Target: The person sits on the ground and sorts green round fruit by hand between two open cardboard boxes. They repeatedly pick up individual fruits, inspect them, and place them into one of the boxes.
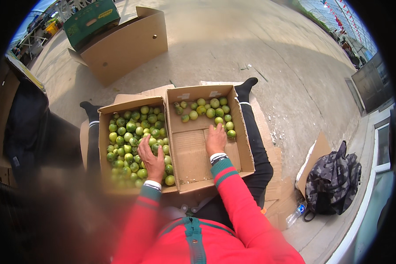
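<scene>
Between my outstretched legs, two cardboard boxes stand side by side. The left cardboard box (132, 104) is full of small round green fruits (131, 126), which look like unripe tomatoes. My left hand (151, 159) rests over them near the box's right side, fingers spread; whether a fruit lies under the palm cannot be told. In the right cardboard box (188, 158), green fruits (214, 103) lie at the far end and along the right wall. My right hand (216, 138) reaches down beside the right-hand row; its fingertips touch or hold a green fruit, mostly hidden by the fingers.
Flattened cardboard (274, 165) lies under my legs on the concrete floor. A large open carton (128, 46) with a green printed box (92, 23) stands at the far left. A camouflage backpack (330, 181) and a plastic bottle (296, 216) are at the right by the wall.
</scene>
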{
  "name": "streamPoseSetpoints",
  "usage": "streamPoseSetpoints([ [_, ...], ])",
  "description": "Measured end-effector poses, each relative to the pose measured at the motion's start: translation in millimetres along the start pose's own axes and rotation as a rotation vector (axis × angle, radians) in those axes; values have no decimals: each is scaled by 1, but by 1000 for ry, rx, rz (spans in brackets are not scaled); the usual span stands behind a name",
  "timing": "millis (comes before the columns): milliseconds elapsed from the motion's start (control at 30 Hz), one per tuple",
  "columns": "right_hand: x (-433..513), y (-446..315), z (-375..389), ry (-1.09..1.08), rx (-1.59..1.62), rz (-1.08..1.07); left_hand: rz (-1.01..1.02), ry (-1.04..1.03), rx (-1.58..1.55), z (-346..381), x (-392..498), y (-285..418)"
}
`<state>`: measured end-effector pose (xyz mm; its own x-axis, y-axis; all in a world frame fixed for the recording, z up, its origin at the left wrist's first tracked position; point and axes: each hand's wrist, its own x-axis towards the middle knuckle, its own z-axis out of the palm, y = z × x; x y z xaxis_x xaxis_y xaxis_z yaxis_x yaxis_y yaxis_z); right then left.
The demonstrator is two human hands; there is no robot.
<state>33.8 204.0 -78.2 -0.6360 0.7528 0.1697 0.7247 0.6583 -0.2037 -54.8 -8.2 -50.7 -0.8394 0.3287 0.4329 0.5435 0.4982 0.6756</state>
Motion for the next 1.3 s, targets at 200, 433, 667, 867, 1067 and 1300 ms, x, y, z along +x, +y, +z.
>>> streamPoseSetpoints([
  [200, -16, -24, -28, 80, 550, -244, 210, -72, -107, -9, 1, 21],
  [433, -50, -51, -12, -218, 406, -508, 271, -173, -95, -2, -4, 20],
  [667, -44, -45, 0, -309, 447, -429, 248, -178, -142, -5, -3, 23],
  [867, -44, -54, -47, -8, 859, -593, 341, -228, -179, -11, 0, 28],
  [1067, -45, -55, -48, -68, 763, -672, 302, -181, -207, -6, -2, 17],
  [1300, -4, 10, -4, 237, 76, -53, -213, 246, -131, -6, 10, -12],
])
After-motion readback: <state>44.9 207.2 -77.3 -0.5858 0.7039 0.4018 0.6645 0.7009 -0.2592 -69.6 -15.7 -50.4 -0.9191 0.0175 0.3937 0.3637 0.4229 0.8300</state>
